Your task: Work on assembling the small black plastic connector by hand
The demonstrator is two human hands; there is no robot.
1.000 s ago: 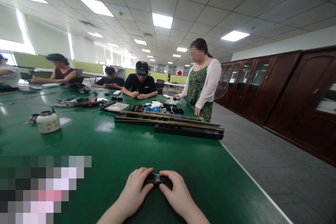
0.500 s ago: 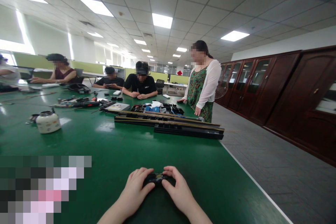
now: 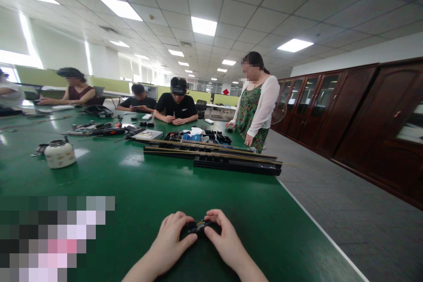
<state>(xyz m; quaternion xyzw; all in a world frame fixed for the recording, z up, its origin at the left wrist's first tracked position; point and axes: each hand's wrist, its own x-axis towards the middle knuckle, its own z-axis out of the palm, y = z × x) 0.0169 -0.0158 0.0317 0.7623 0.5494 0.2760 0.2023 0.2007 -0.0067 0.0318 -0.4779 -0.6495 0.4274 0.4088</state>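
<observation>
My left hand [image 3: 172, 240] and my right hand [image 3: 223, 240] meet low on the green table [image 3: 132, 185], near its front edge. Both pinch a small black part [image 3: 197, 227] between thumbs and fingers. The part has a bit of metal showing on top; most of it is hidden by my fingers. It sits just above or on the tabletop, I cannot tell which.
Long black rails [image 3: 214, 161] lie across the table ahead. A white jar [image 3: 60, 154] stands at the left, tools and boxes [image 3: 198, 135] farther back. Three people sit at the far side; one person [image 3: 254, 101] stands at the right edge. Wooden cabinets [image 3: 363, 114] line the right wall.
My fingers have shifted slightly on the small part, turning it a little. The standing person has moved a bit to the right and reached a hand onto the table.
</observation>
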